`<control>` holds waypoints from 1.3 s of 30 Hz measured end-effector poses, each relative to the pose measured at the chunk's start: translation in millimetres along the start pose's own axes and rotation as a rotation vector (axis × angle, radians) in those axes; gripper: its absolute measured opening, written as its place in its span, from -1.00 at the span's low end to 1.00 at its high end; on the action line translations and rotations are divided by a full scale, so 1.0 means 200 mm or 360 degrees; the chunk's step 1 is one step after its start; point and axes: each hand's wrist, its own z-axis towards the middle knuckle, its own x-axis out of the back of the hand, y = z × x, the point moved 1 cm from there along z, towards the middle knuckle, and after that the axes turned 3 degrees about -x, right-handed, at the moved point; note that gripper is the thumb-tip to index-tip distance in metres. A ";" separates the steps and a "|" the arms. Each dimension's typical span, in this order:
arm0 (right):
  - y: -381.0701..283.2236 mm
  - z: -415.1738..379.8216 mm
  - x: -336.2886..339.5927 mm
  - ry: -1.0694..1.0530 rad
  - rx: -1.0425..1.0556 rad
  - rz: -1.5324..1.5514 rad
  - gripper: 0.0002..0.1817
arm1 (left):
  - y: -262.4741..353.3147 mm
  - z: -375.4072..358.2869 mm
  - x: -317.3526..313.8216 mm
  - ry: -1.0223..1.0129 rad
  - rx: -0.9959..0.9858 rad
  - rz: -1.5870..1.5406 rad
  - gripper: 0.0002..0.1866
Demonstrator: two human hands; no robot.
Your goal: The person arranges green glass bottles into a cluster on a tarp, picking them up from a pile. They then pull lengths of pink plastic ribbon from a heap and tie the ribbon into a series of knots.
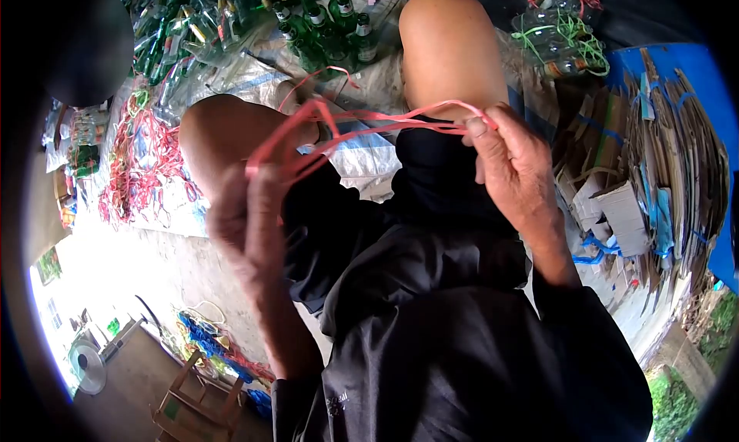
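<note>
A pink plastic string point(369, 117) stretches in several loose strands between my two hands, above my knees. My left hand point(250, 219) is smeared by motion, but its fingers are closed on the string's left end. Thumb and forefinger of my right hand point(512, 153) pinch the other end. A thin tail of the string loops up past the left hand toward the bottles. Beyond my knees, several green glass bottles point(327, 30) stand upright on a pale sheet point(369, 165).
Many more green bottles point(185, 34) lie heaped at upper left. Tangled pink and green string point(142, 165) spreads at left. Clear bottles tied with green string point(558, 38) sit at upper right. Flattened cardboard point(662, 165) is stacked at right. A wooden chair point(204, 403) is at lower left.
</note>
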 end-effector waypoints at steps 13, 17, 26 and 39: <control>-0.04 0.05 0.03 0.0052 0.0009 0.0007 -0.65 | 0.16 0.20 0.37 0.0487 -0.0072 -0.1090 -0.75; -0.09 0.08 0.06 0.0050 0.0134 0.0052 -0.64 | 0.10 0.19 0.24 0.0288 0.0085 -0.1182 -0.74; -0.19 0.10 0.27 0.0226 0.0432 0.0294 -0.62 | -0.23 0.15 -0.33 -0.0208 0.0143 -0.0321 -0.55; -0.13 0.08 0.72 0.0287 0.0480 0.0783 -0.58 | -0.32 0.12 -0.45 -0.0173 -0.0232 0.0273 -0.86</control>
